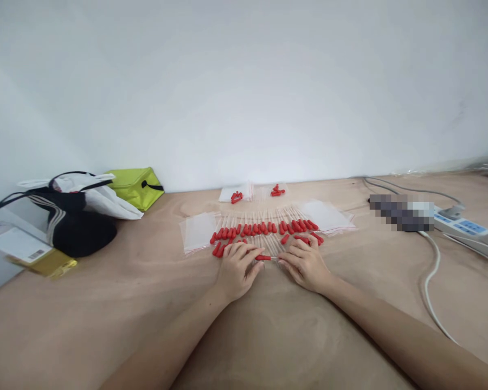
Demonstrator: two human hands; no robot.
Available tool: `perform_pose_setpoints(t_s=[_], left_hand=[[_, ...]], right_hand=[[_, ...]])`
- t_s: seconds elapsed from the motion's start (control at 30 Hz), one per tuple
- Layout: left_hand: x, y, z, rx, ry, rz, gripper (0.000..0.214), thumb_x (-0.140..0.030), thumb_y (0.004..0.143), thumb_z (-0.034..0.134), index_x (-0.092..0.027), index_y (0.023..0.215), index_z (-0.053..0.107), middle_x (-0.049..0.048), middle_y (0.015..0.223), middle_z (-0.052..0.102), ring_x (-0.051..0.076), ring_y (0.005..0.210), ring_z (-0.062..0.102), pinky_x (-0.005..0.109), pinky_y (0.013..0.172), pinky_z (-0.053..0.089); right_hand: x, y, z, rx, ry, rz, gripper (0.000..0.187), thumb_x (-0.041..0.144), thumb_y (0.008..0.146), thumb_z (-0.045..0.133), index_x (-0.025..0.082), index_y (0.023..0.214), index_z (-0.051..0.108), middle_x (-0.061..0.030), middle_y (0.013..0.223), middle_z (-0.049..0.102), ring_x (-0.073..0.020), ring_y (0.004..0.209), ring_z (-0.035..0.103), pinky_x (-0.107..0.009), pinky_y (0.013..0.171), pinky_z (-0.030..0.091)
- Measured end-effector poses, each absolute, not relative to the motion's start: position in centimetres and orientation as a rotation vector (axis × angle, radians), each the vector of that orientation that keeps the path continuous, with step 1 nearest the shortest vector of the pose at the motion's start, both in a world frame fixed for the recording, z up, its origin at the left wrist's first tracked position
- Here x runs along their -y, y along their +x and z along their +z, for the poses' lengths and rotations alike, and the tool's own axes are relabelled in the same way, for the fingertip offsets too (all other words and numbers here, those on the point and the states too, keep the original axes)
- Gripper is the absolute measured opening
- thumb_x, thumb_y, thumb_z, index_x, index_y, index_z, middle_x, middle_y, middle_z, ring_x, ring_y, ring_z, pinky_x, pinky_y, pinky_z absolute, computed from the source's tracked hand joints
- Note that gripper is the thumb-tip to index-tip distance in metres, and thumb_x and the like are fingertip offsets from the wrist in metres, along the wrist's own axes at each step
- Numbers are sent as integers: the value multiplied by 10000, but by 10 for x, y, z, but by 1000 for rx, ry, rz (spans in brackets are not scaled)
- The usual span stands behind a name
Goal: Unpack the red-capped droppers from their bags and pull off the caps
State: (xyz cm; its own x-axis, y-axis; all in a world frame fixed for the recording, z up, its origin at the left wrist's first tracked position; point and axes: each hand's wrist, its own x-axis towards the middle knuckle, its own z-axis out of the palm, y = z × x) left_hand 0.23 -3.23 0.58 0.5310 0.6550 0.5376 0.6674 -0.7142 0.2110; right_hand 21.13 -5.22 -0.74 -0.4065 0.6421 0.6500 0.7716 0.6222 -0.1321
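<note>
Work centres on one red-headed piece [263,258], lying crosswise just above the near part of the desk [268,336], in the gap between the two hands. Fingers of the left hand [239,265] are narrowed, thumb below and forefinger above, pinching the red end. Fingers of the right hand [307,264] are bunched at the opposite, pale end; whether they grip its stem or only touch it, I cannot tell.

Just beyond the knuckles runs a spread row of red-headed sticks [255,229], red ends toward the person and pale shafts pointing away. More loose red pieces [217,249] lie close by the hands, partly covered by them. Clear bags sit flat at either end of the row, a left stack [198,232] and a right stack [326,216]. Farther back, near the wall [268,97], two small heaps of red pieces, a left heap [236,196] and a right heap [277,190], rest with more clear plastic.

The step in hand looks like close two-handed handling of this single piece. By my judgement, the next move calls for a light, steady pinch, both ends kept in line, and knuckles held off the row behind.
</note>
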Motion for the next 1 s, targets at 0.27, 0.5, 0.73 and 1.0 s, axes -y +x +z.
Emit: perform_pose_setpoints(t_s=[0.27, 0.5, 0.73, 1.0], left_hand=[[35, 4, 4, 1009, -2658, -960, 148, -299, 819, 511, -237, 778, 639, -4, 797, 654, 160, 816, 522, 360, 847, 314], [37, 3, 3, 959, -2671, -926, 285, -356, 854, 429, -197, 691, 599, 7, 700, 624, 154, 721, 514, 372, 840, 301], [38, 2, 5, 956, -2687, -901, 295, -338, 862, 417, -185, 662, 570, -3, 684, 609, 141, 707, 509, 368, 839, 288], [38, 2, 2, 951, -2677, -971, 259, -266, 858, 430, -178, 654, 563, -5, 684, 612, 134, 693, 487, 349, 795, 313]], right_hand=[[58, 206, -7, 2182, -1050, -234, 214, 270, 845, 438, 237, 779, 638, 16, 615, 581, -128, 724, 471, -392, 898, 208], [62, 209, -5, 2169, -1019, -247, 220, 277, 838, 451, 233, 713, 627, 27, 554, 553, -131, 714, 469, -405, 890, 204], [62, 210, -5, 2169, -1005, -240, 213, 269, 831, 459, 229, 709, 629, 27, 541, 547, -130, 706, 456, -406, 893, 201], [61, 210, -9, 2121, -947, -263, 168, 249, 812, 491, 223, 710, 622, 36, 535, 540, -126, 699, 445, -403, 894, 206]])
